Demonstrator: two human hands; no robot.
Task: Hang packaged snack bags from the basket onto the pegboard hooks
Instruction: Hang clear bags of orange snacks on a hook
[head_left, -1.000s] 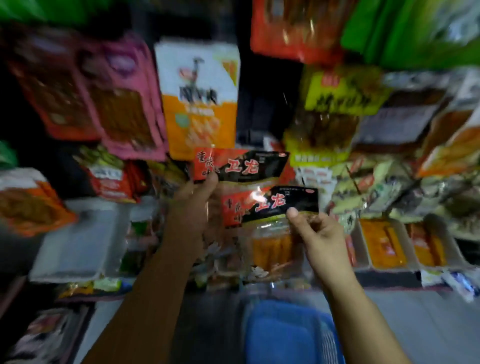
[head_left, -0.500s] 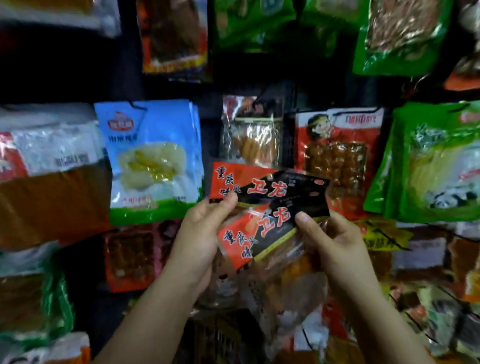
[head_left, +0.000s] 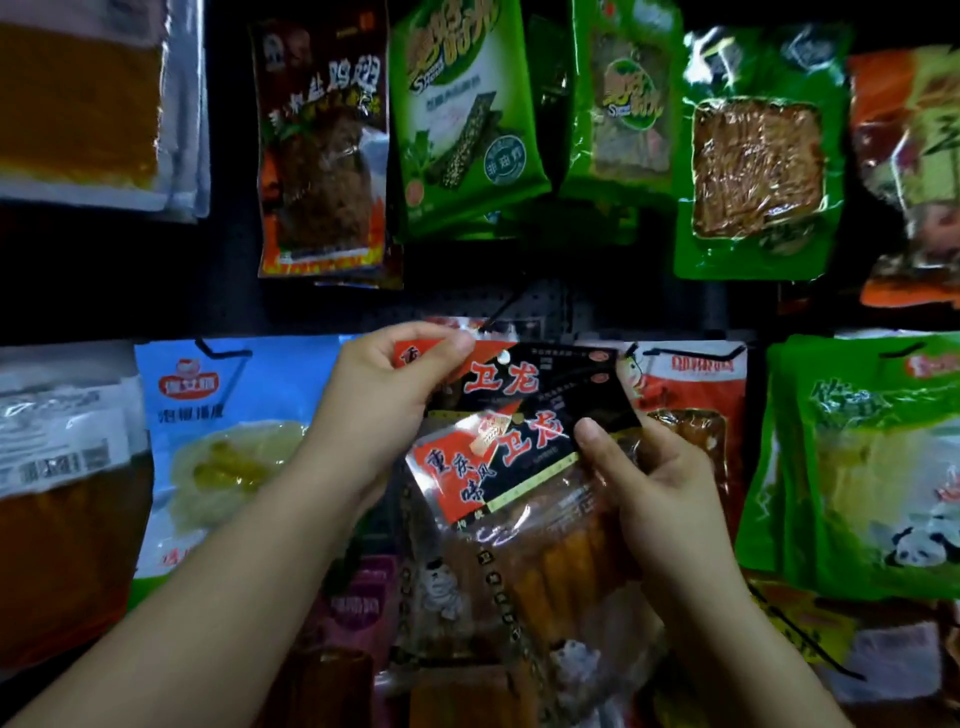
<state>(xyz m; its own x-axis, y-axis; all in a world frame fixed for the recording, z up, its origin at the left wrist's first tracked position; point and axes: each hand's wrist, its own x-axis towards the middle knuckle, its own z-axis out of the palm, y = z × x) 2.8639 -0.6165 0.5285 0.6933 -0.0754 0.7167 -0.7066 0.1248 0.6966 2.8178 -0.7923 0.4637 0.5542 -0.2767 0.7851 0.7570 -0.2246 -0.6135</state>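
Observation:
I hold two clear snack bags with red-and-black headers in front of the black pegboard (head_left: 561, 306). My left hand (head_left: 384, 400) pinches the top left corner of the rear bag (head_left: 524, 376), whose hang hole sits just below a black hook (head_left: 501, 309). My right hand (head_left: 654, 499) grips the front bag (head_left: 514, 462) at its right side, thumb on the header. The front bag tilts and overlaps the rear one. Orange sticks show through its clear lower part. The basket is out of view.
Hung bags crowd the board: a blue one (head_left: 228, 447) to the left, a red one (head_left: 691, 400) and green panda bags (head_left: 872, 467) to the right, dark and green packs (head_left: 467, 109) above. A bare strip of pegboard runs between the rows.
Both hands have risen with the two bags toward the hook. The view has tilted up from the basket and trays to the higher rows of the board.

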